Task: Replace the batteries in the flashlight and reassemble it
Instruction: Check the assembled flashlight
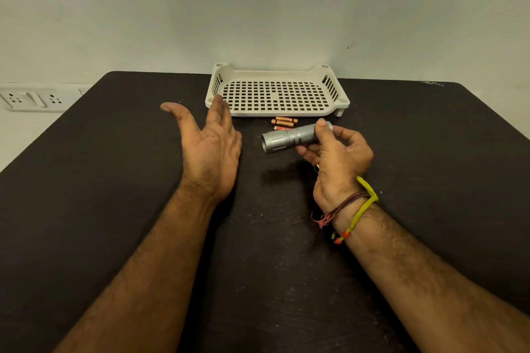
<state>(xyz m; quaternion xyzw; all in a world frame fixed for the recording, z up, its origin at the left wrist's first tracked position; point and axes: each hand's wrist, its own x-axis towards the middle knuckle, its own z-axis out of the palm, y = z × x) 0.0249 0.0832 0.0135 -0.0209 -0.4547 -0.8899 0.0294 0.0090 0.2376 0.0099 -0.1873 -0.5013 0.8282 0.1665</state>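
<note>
My right hand [334, 152] grips the flashlight [292, 137] (axis sideways), head pointing toward my open, empty left hand [210, 146].

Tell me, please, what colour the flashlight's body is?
Silver-grey metal flashlight, held in the right hand; seen in the head view.

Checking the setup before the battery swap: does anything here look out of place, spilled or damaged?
Nothing stands out. The flashlight is whole, held in the right hand; the left hand is open and empty. The batteries lie loose on the table beside the tray, not in it.
</note>
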